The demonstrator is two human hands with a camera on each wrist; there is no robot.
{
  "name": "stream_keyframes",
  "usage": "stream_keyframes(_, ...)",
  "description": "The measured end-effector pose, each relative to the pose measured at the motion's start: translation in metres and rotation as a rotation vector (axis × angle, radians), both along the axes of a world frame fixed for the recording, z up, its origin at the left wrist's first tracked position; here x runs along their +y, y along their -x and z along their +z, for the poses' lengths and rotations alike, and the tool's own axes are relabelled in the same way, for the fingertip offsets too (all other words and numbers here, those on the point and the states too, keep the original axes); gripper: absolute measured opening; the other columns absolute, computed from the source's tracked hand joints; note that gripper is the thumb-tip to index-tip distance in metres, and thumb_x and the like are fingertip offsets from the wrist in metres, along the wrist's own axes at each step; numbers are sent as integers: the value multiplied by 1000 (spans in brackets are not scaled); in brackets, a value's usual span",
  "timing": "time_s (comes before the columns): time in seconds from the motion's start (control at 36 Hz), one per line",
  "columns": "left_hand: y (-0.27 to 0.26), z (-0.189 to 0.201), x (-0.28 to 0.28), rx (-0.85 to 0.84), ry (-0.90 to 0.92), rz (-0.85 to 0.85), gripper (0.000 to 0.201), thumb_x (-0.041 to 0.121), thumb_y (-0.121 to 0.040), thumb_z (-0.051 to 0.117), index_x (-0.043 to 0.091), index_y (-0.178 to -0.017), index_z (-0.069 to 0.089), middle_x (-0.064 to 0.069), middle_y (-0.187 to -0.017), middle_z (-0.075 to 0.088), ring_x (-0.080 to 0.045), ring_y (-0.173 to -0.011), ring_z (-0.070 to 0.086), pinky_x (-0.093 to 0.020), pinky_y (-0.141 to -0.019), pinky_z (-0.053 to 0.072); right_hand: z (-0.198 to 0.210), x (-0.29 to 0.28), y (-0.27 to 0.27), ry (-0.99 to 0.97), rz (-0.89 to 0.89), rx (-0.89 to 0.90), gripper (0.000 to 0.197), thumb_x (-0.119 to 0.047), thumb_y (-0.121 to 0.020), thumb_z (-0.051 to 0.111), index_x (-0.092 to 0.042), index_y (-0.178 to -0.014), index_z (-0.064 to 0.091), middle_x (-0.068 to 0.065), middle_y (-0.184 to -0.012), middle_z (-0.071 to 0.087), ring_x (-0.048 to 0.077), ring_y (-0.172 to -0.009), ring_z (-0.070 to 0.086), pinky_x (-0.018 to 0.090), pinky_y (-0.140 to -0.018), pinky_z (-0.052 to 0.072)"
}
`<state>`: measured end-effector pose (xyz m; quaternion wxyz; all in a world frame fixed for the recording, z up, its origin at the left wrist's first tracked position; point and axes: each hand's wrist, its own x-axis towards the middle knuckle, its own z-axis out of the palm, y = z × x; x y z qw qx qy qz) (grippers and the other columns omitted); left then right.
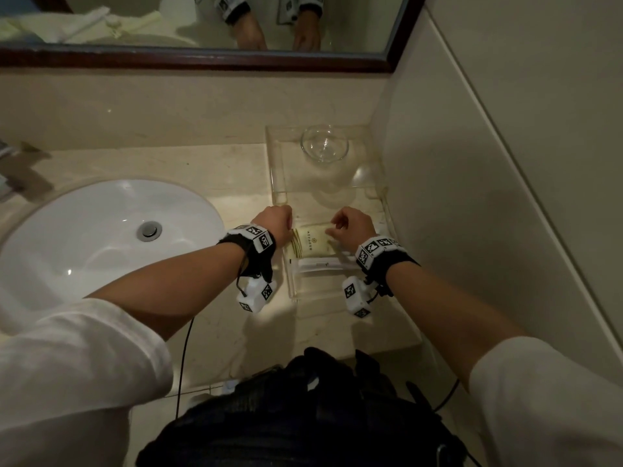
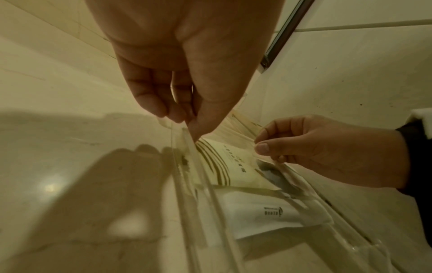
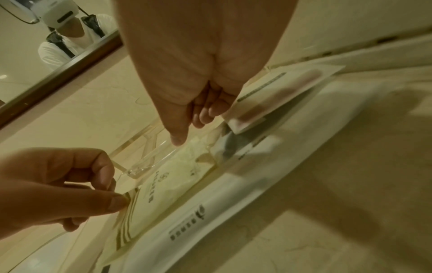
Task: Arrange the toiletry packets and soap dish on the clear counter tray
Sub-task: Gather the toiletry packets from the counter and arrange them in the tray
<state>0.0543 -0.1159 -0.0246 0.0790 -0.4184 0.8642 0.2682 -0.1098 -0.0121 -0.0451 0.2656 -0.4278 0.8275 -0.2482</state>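
A clear counter tray (image 1: 277, 183) sits to the right of the sink. In it lies a cream toiletry packet (image 1: 312, 243) with dark stripes at its left end. My left hand (image 1: 286, 227) pinches the striped end (image 2: 205, 153), thumb and fingers meeting just inside the tray's left wall (image 2: 187, 184). My right hand (image 1: 332, 229) pinches the packet's opposite end (image 2: 259, 147). A long white packet (image 1: 318, 264) lies just nearer me in the tray. A clear glass soap dish (image 1: 324, 143) stands at the tray's far end. A card-like packet (image 3: 280, 92) with a pink strip lies beyond my right hand (image 3: 189, 131).
The white sink basin (image 1: 101, 230) is on the left, its drain (image 1: 149, 229) in the middle. A dark-framed mirror (image 1: 202, 59) runs along the back. The tiled wall (image 1: 472, 197) stands close on the tray's right. The counter's front edge is near my body.
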Motion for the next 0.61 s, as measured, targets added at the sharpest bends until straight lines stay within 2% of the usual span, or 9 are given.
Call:
stream_keyframes(0.11,0,0,1,6,7,-8,10,7,-79,53,15,-83,48,-12,-99,62,-31,-88,59,-34,-73,48,2,7,4,15,-28,19,19,-15,-77,75,-11,-88,60,3,-81,60,13,-72,54,21,-65,43)
stream_keyframes(0.19,0,1,3,16,14,-20,12,6,-79,53,16,-83,48,-11,-98,61,-30,-88,58,-32,-71,46,2,13,8,-11,-70,39,19,-20,-77,74,-16,-84,57,1,-80,58,13,-69,52,26,-65,45)
stream_keyframes(0.28,2,2,5,38,1,-33,13,5,-78,52,16,-82,48,-7,-92,58,-28,-87,58,-33,-72,47,3,19,10,-90,-81,55,18,-26,-80,71,-17,-85,56,0,-83,60,15,-74,55,27,-66,45)
stream_keyframes(0.33,3,3,7,59,-22,-68,12,8,-79,56,17,-82,49,-6,-94,59,-27,-88,57,-35,-75,48,4,23,9,-126,-71,59,17,-27,-81,70,-17,-85,56,1,-85,62,17,-78,58,26,-67,44)
stream_keyframes(0.47,6,2,15,72,-47,-182,19,26,-80,70,17,-88,55,-8,-103,59,-26,-93,57,-36,-81,47,2,28,5,-135,-76,75,19,-25,-77,72,-16,-85,59,3,-89,66,20,-82,62,32,-74,53)
stream_keyframes(0.61,6,-1,23,55,-23,-218,27,30,-77,73,14,-96,61,-6,-105,55,-24,-95,55,-35,-82,48,0,24,1,-136,-56,88,19,-27,-75,72,-18,-82,57,2,-85,64,21,-79,62,37,-76,54)
